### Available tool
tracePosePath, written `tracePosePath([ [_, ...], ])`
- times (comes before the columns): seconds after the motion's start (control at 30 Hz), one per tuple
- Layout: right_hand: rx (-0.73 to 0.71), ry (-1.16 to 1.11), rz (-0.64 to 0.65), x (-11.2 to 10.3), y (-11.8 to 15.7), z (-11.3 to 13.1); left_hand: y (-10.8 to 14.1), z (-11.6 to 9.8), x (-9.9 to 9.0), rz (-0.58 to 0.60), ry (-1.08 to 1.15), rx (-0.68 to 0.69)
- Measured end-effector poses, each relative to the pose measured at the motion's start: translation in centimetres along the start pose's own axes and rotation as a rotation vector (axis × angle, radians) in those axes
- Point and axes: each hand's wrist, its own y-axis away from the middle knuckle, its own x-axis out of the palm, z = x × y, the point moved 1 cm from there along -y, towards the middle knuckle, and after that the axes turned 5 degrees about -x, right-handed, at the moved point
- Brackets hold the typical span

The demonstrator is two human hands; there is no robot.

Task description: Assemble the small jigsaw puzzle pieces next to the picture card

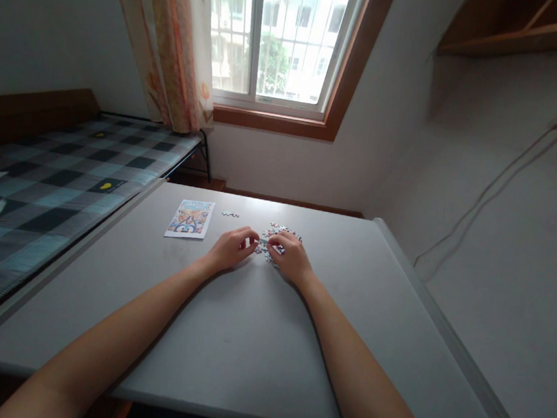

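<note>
Above the table's middle, my left hand point(234, 248) and my right hand point(292, 257) come close together, fingers pinched. Between their fingertips is a small, pale jigsaw puzzle piece point(263, 241), gripped from both sides; whether it is one piece or two joined ones I cannot tell. A loose pile of jigsaw puzzle pieces point(283, 228) lies beneath and behind my right hand, which hides part of it. Farther back on the left, a short row of puzzle pieces point(230, 214) lies flat. Left of my left hand rests a colourful printed picture sheet point(189, 219).
The white table point(223, 343) has raised edges at its left and right sides. A bed with a checked cover point(127, 161) stands along the left. Behind are a curtain point(174, 43) and a barred window point(297, 43). A cable point(481, 192) hangs on the right wall.
</note>
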Motion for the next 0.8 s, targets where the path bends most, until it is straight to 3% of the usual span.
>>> tracePosePath([
  [0.8,0.009,0.028,-0.01,0.02,-0.02,-0.08,-0.12,0.09,0.03,-0.023,-0.02,0.007],
])
